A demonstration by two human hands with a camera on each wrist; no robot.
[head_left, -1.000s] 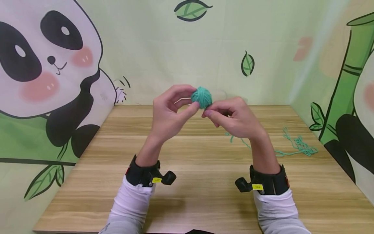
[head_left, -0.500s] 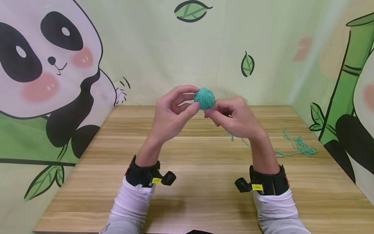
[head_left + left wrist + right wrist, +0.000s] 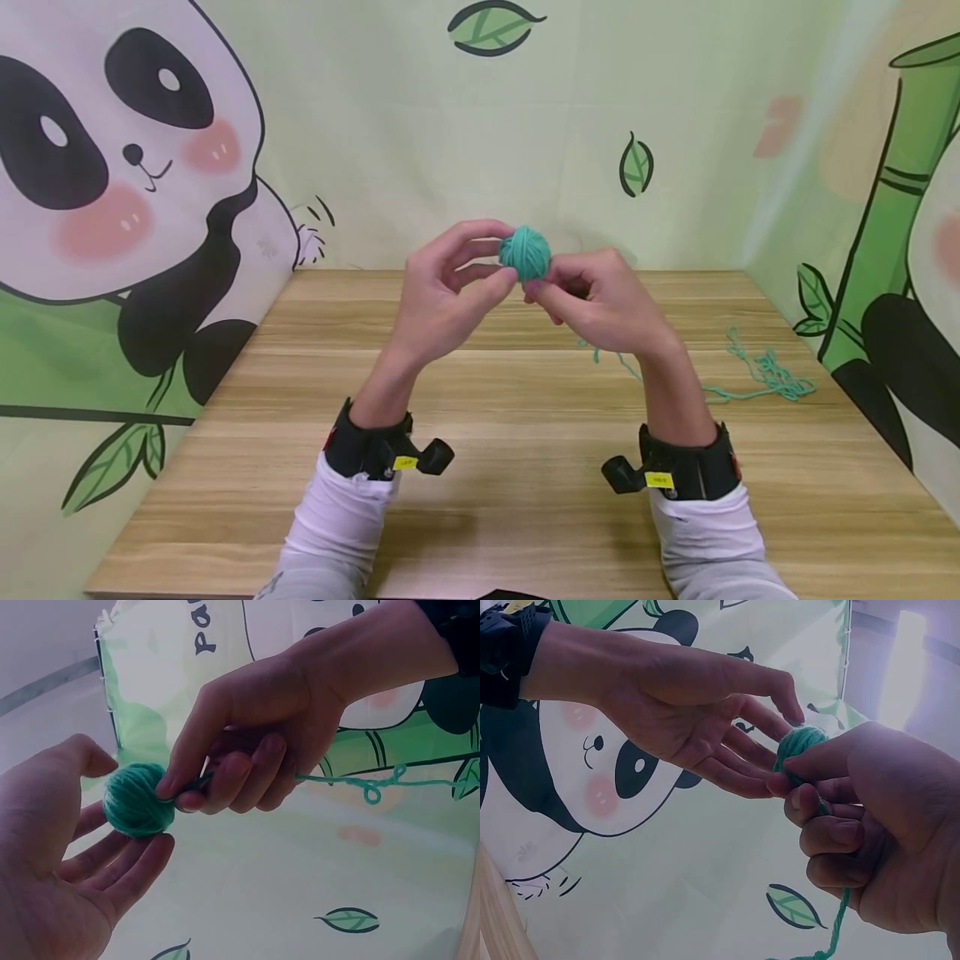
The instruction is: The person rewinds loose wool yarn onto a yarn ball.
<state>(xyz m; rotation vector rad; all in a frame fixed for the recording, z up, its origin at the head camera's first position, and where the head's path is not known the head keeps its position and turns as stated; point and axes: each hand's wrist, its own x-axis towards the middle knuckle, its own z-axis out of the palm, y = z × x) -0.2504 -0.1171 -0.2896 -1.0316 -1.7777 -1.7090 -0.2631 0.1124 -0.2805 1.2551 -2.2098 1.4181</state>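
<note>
A small teal yarn ball (image 3: 525,252) is up in the air above the table, between both hands. My left hand (image 3: 450,292) holds it from the left, thumb and fingertips around its side. On the ball's right, my right hand (image 3: 600,300) pinches the yarn strand between thumb and index finger, right against the ball. In the left wrist view the strand (image 3: 337,780) leaves the right hand's curled fingers with small loops in it. The right wrist view shows the yarn (image 3: 840,922) hanging below that hand.
A loose tangle of teal yarn (image 3: 780,379) lies on the right of the wooden table (image 3: 480,500), and its tail runs toward the right forearm. A panda-printed cloth (image 3: 375,125) stands behind and at both sides.
The yarn ball and left hand have shifted slightly to the right, closer to the right hand. The ball has turned a little. The right hand stays almost in place.
</note>
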